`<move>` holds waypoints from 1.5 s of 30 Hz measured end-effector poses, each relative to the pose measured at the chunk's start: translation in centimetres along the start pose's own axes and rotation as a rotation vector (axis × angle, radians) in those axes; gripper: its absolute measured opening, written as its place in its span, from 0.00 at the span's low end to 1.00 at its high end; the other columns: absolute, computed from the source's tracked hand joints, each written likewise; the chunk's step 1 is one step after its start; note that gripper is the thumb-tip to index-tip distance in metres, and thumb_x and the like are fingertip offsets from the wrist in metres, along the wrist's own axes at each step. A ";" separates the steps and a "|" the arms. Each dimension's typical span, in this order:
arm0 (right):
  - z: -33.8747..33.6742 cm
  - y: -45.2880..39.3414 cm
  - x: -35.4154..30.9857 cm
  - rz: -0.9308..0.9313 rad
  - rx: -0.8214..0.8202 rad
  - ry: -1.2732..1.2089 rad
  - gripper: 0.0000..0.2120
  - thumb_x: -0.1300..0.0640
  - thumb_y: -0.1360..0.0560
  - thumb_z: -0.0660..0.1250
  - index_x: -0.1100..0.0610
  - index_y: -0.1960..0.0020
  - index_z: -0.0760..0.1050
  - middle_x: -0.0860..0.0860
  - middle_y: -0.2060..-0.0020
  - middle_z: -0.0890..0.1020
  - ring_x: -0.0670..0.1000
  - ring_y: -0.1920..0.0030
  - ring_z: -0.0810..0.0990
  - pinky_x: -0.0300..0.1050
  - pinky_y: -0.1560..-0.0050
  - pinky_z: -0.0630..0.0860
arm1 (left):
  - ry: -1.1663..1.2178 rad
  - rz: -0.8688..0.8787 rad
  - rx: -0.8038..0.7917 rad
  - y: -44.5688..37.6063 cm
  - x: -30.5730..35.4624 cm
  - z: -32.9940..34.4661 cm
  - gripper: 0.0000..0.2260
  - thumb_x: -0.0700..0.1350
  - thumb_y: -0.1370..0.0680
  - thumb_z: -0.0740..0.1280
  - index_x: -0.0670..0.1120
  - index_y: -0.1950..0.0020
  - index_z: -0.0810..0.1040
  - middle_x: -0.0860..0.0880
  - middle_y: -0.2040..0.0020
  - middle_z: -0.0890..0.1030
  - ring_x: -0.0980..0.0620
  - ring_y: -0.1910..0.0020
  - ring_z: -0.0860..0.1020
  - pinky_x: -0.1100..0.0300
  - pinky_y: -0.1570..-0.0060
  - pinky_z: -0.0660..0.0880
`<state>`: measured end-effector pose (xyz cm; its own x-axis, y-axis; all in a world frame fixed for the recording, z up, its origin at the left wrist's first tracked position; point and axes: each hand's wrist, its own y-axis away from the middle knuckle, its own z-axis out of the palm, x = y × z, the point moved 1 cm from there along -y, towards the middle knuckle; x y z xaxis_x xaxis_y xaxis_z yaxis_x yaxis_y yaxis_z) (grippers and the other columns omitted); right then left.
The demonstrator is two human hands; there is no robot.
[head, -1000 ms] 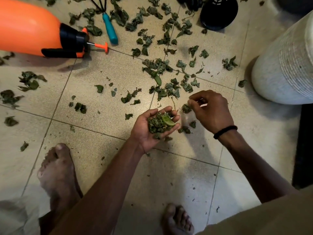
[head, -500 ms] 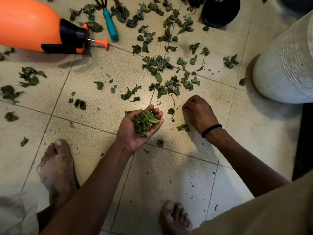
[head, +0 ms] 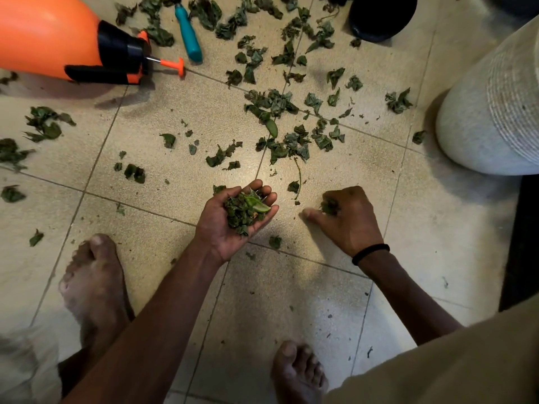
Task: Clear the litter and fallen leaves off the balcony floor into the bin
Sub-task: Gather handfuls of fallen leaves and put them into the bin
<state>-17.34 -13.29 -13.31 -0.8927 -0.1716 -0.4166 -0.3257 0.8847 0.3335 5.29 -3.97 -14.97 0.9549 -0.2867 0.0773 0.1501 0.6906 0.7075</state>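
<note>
The left hand (head: 233, 220) cups a heap of wilted leaves (head: 243, 209) above the floor tiles (head: 180, 106) while the right hand (head: 342, 218) pinches another scrap (head: 329, 206); light, limp and crumbly, they likely gather best scooped loosely in bunches.

The floor (head: 180, 118) is pale speckled tile, matt, with thin grout lines. The leaves (head: 277, 103) look dry, crumpled and dull green. Far left, the orange sprayer (head: 43, 33) is smooth, slightly glossy plastic. The teal tool handle (head: 188, 33) looks plastic. The pot (head: 495, 112) at right is rough, ribbed white.
</note>
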 end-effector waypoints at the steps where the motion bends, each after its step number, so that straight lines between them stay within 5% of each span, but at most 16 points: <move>1: 0.5 0.4 -0.4 0.005 -0.016 0.043 0.20 0.34 0.33 0.76 0.50 0.56 0.78 0.52 0.53 0.75 0.51 0.57 0.74 0.42 0.59 0.75 | -0.002 0.000 0.002 0.0 0.0 -0.1 0.16 0.46 0.16 0.56 0.39 0.40 0.80 0.39 0.43 0.82 0.41 0.40 0.81 0.42 0.33 0.75; 3: 1.5 1.1 -0.7 -0.013 -0.017 0.072 0.18 0.45 0.31 0.79 0.53 0.47 0.80 0.54 0.45 0.72 0.54 0.49 0.76 0.48 0.52 0.79 | -0.006 -0.006 -0.002 -0.1 0.0 -0.2 0.16 0.46 0.16 0.56 0.39 0.40 0.80 0.39 0.43 0.81 0.41 0.40 0.81 0.43 0.33 0.75; 7: 2.3 1.3 -0.8 -0.104 0.045 0.073 0.07 0.60 0.25 0.73 0.58 0.46 0.83 0.57 0.46 0.76 0.59 0.50 0.79 0.52 0.53 0.79 | -0.010 -0.006 -0.003 -0.2 0.0 -0.5 0.16 0.46 0.16 0.56 0.39 0.41 0.80 0.39 0.43 0.82 0.41 0.40 0.80 0.43 0.32 0.74; 13: 0.9 0.2 -1.0 -0.106 0.044 -0.030 0.04 0.62 0.25 0.72 0.57 0.54 0.86 0.53 0.59 0.84 0.54 0.58 0.82 0.48 0.57 0.78 | -0.018 -0.008 -0.003 -0.7 -0.5 -0.7 0.16 0.46 0.16 0.56 0.40 0.40 0.79 0.39 0.43 0.81 0.41 0.41 0.80 0.43 0.34 0.75; 16: -0.7 -0.1 -2.6 0.030 0.016 -0.313 0.05 0.56 0.26 0.76 0.53 0.50 0.87 0.47 0.55 0.87 0.43 0.55 0.84 0.42 0.50 0.81 | -0.032 0.003 0.008 -0.6 -0.5 -0.8 0.16 0.47 0.16 0.56 0.40 0.39 0.78 0.39 0.43 0.81 0.40 0.40 0.80 0.42 0.33 0.74; 20: -2.4 0.8 -7.2 -0.135 0.016 -0.458 0.08 0.59 0.26 0.76 0.52 0.48 0.86 0.45 0.52 0.85 0.41 0.53 0.84 0.37 0.52 0.82 | -0.036 -0.013 0.020 -0.4 -0.9 0.0 0.17 0.47 0.16 0.56 0.39 0.36 0.78 0.36 0.39 0.80 0.40 0.41 0.80 0.42 0.34 0.75; 24: -1.7 2.3 -11.6 -0.434 -0.039 -0.264 0.12 0.65 0.26 0.74 0.56 0.44 0.85 0.50 0.50 0.83 0.47 0.51 0.81 0.41 0.50 0.82 | -0.057 -0.033 0.040 0.3 -1.7 0.8 0.16 0.47 0.17 0.58 0.38 0.44 0.81 0.39 0.48 0.82 0.44 0.50 0.83 0.52 0.53 0.83; 28: -0.2 3.0 -13.0 -0.552 -0.101 -0.017 0.16 0.66 0.25 0.69 0.57 0.39 0.81 0.55 0.46 0.81 0.56 0.45 0.77 0.55 0.48 0.79 | -0.027 -0.057 0.021 0.1 -1.9 0.8 0.16 0.46 0.17 0.58 0.39 0.46 0.83 0.43 0.51 0.82 0.47 0.51 0.82 0.56 0.49 0.78; 32: -2.3 3.1 -12.4 -0.481 -0.081 -0.137 0.15 0.62 0.23 0.70 0.55 0.37 0.80 0.51 0.42 0.81 0.50 0.42 0.78 0.46 0.42 0.78 | -0.026 -0.040 -0.034 0.3 -1.5 0.7 0.17 0.47 0.16 0.56 0.38 0.45 0.80 0.39 0.50 0.83 0.43 0.52 0.84 0.50 0.54 0.83; 36: -4.2 1.1 -9.7 -0.194 0.031 -0.320 0.13 0.63 0.21 0.68 0.54 0.37 0.81 0.48 0.42 0.82 0.41 0.49 0.81 0.28 0.52 0.79 | 0.007 -0.025 -0.063 0.2 -0.1 0.3 0.19 0.49 0.16 0.53 0.39 0.41 0.79 0.39 0.42 0.81 0.41 0.42 0.81 0.41 0.37 0.77; 39: -3.7 -0.6 -6.2 -0.052 0.057 -0.231 0.12 0.59 0.22 0.71 0.55 0.39 0.82 0.50 0.46 0.84 0.45 0.52 0.83 0.45 0.49 0.83 | 0.003 -0.019 -0.073 0.2 1.0 0.3 0.16 0.48 0.16 0.55 0.40 0.41 0.80 0.40 0.43 0.81 0.41 0.40 0.79 0.40 0.30 0.71; 41: -2.9 -1.4 -4.8 -0.016 -0.018 -0.175 0.16 0.55 0.23 0.74 0.55 0.36 0.80 0.51 0.46 0.84 0.48 0.53 0.83 0.51 0.47 0.83 | -0.005 -0.003 -0.090 0.3 1.6 0.4 0.16 0.47 0.16 0.57 0.40 0.42 0.80 0.40 0.43 0.81 0.41 0.41 0.80 0.41 0.29 0.71; 45: -1.0 -2.2 -5.0 -0.118 -0.261 0.032 0.41 0.47 0.33 0.82 0.50 0.24 0.68 0.56 0.31 0.71 0.55 0.39 0.76 0.43 0.44 0.76 | -0.002 0.008 -0.091 0.6 2.0 0.3 0.16 0.47 0.16 0.57 0.40 0.42 0.80 0.40 0.45 0.81 0.41 0.41 0.80 0.42 0.29 0.71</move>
<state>-12.50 -14.83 -11.12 -0.8521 -0.2835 -0.4400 -0.4929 0.7175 0.4922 7.21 -4.32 -14.22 0.9558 -0.2816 0.0841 0.1649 0.7507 0.6398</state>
